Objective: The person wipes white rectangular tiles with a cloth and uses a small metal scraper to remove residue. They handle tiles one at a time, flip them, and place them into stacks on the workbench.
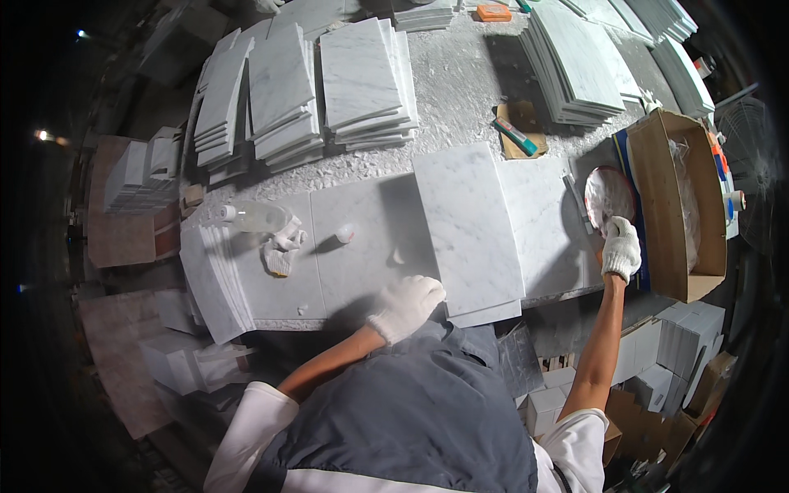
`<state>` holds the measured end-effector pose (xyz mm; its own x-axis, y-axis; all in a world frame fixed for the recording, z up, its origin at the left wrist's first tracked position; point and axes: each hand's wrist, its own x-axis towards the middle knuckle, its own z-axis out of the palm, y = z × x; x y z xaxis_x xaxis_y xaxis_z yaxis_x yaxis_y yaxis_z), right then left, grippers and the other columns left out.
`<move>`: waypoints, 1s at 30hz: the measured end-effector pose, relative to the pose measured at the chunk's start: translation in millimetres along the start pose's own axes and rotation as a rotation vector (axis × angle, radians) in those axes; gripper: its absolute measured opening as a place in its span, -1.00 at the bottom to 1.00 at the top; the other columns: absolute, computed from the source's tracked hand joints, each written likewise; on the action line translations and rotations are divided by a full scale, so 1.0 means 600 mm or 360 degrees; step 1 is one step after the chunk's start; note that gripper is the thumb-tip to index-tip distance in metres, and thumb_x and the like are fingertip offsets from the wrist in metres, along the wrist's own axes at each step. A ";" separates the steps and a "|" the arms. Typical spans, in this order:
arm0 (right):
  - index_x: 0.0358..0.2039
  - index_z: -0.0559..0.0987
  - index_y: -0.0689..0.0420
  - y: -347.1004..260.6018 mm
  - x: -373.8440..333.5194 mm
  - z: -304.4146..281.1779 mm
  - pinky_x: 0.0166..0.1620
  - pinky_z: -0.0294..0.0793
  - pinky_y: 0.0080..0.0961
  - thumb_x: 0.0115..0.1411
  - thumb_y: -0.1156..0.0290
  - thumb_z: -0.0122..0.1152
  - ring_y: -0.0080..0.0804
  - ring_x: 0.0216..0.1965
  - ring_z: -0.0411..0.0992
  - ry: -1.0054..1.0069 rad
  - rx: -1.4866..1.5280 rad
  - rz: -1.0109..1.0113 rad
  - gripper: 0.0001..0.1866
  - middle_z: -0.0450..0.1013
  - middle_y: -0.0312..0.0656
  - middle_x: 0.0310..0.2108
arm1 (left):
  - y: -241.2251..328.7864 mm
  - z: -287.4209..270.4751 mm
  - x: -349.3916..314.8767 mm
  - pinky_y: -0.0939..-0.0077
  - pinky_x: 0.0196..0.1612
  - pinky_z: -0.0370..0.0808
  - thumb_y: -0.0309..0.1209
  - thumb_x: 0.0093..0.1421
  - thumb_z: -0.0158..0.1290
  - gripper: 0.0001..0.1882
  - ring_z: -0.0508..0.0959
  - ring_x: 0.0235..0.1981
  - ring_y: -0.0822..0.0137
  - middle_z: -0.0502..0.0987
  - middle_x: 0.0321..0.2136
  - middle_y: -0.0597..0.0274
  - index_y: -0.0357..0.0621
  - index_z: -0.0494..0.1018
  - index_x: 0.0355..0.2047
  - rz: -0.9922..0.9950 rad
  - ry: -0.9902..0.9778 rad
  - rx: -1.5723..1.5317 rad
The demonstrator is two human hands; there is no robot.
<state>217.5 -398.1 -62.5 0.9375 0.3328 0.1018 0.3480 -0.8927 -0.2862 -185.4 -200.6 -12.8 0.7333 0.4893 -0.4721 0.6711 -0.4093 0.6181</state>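
Observation:
My left hand point(408, 308), in a white knit glove, is closed beside the lower left edge of a grey-veined white marble tile point(468, 222). Its fingertips meet that edge, and whatever they hold is hidden. Another tile shows beneath this one. Over to the right, my gloved right hand point(622, 251) is closed at the near rim of a round red-rimmed dish point(610, 197) with whitish stuff in it. I cannot make out what is between those fingers. A narrow metal strip point(577, 203) lies just left of the dish.
Stacks of marble tiles point(362, 74) stand at the back, with another stack point(575, 66) back right. A clear bottle point(259, 217), a crumpled glove point(282, 251) and a small cup point(344, 233) sit leftward. A green cutter point(514, 136) lies behind; an open cardboard box point(666, 205) flanks the dish.

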 end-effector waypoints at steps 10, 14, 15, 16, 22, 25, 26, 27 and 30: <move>0.09 0.61 -0.16 -0.120 -0.159 -0.024 -0.04 0.57 -0.30 0.29 0.12 0.30 -0.19 -0.07 0.56 -0.0148 0.0886 -0.0603 -0.62 0.52 -0.12 -0.10 | -0.024 0.025 0.010 0.35 -0.03 0.52 -0.06 0.37 0.07 -0.54 0.63 -0.14 0.31 0.61 -0.18 0.15 -0.23 0.45 0.01 -0.0457 -0.0110 -0.0907; -0.16 0.60 -0.09 -0.200 -0.263 0.008 -0.20 0.54 -0.19 0.18 0.06 0.26 -0.07 -0.23 0.54 -0.0591 0.0243 -0.0499 -0.71 0.54 -0.08 -0.26 | -0.024 0.029 0.033 0.43 -0.08 0.52 -0.03 0.37 0.09 -0.42 0.62 -0.23 0.33 0.54 -0.11 0.02 -0.39 0.36 0.03 -0.0548 -0.0108 -0.1123; -0.26 0.56 -0.04 -0.209 -0.270 0.011 -0.23 0.55 -0.14 0.14 0.02 0.26 -0.01 -0.28 0.54 -0.0453 0.0191 -0.0518 -0.69 0.54 -0.10 -0.33 | -0.025 0.029 0.038 0.42 -0.09 0.52 -0.01 0.36 0.10 -0.40 0.62 -0.24 0.33 0.54 -0.11 0.02 -0.39 0.37 0.03 -0.0565 -0.0148 -0.1103; -0.26 0.56 -0.04 -0.216 -0.277 0.012 -0.25 0.55 -0.13 0.14 0.02 0.26 -0.02 -0.29 0.54 -0.0391 0.0124 -0.0542 -0.69 0.54 -0.10 -0.34 | -0.028 0.028 0.042 0.42 -0.09 0.52 0.01 0.36 0.11 -0.39 0.62 -0.25 0.33 0.54 -0.11 0.02 -0.39 0.37 0.02 -0.0613 -0.0185 -0.1070; 0.10 0.54 0.06 -0.232 -0.312 0.003 -0.23 0.51 -0.17 0.09 0.07 0.45 -0.13 -0.25 0.49 -0.0394 -0.0153 -0.0619 -0.39 0.49 -0.16 -0.29 | -0.045 0.036 0.063 0.37 0.06 0.47 0.12 0.29 0.15 -0.20 0.56 -0.07 0.24 0.54 -0.06 -0.04 -0.51 0.34 0.10 -0.0628 -0.0063 -0.0819; 0.07 0.54 0.09 -0.245 -0.342 -0.005 -0.24 0.49 -0.16 0.10 0.07 0.44 -0.12 -0.27 0.50 -0.0458 -0.0137 -0.0671 -0.41 0.49 -0.16 -0.31 | -0.043 0.030 0.062 0.37 0.12 0.43 0.12 0.25 0.20 -0.17 0.52 -0.02 0.24 0.57 -0.08 -0.07 -0.57 0.39 0.08 -0.0694 0.0023 -0.0978; 0.07 0.55 0.09 -0.249 -0.349 -0.007 -0.24 0.49 -0.15 0.11 0.07 0.43 -0.11 -0.27 0.50 -0.0542 -0.0135 -0.0651 -0.43 0.49 -0.16 -0.32 | -0.039 0.024 0.062 0.37 0.11 0.43 0.12 0.25 0.21 -0.17 0.52 -0.03 0.25 0.58 -0.08 -0.07 -0.58 0.40 0.07 -0.0733 0.0040 -0.0990; 0.04 0.56 0.06 -0.249 -0.350 -0.012 -0.25 0.48 -0.14 0.15 0.06 0.39 -0.09 -0.27 0.51 -0.0515 -0.0101 -0.0703 -0.48 0.50 -0.15 -0.33 | -0.035 0.014 0.055 0.39 0.09 0.44 0.07 0.25 0.23 -0.25 0.53 -0.06 0.30 0.59 -0.09 -0.02 -0.53 0.46 0.02 -0.0764 0.0079 -0.1069; -0.23 0.57 0.03 -0.256 -0.346 -0.020 -0.27 0.50 -0.08 0.16 0.09 0.38 -0.02 -0.32 0.52 -0.0567 0.0118 -0.0656 -0.67 0.52 -0.12 -0.37 | -0.015 -0.025 0.042 0.41 0.07 0.45 0.01 0.29 0.21 -0.36 0.53 -0.08 0.35 0.61 -0.13 0.07 -0.45 0.50 0.00 -0.0534 0.0135 -0.1174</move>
<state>-30.8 -333.8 -28.3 0.6595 0.7443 -0.1057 0.6729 -0.6471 -0.3583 -174.6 -172.8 -21.2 0.4754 0.5645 -0.6748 0.5873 0.3675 0.7212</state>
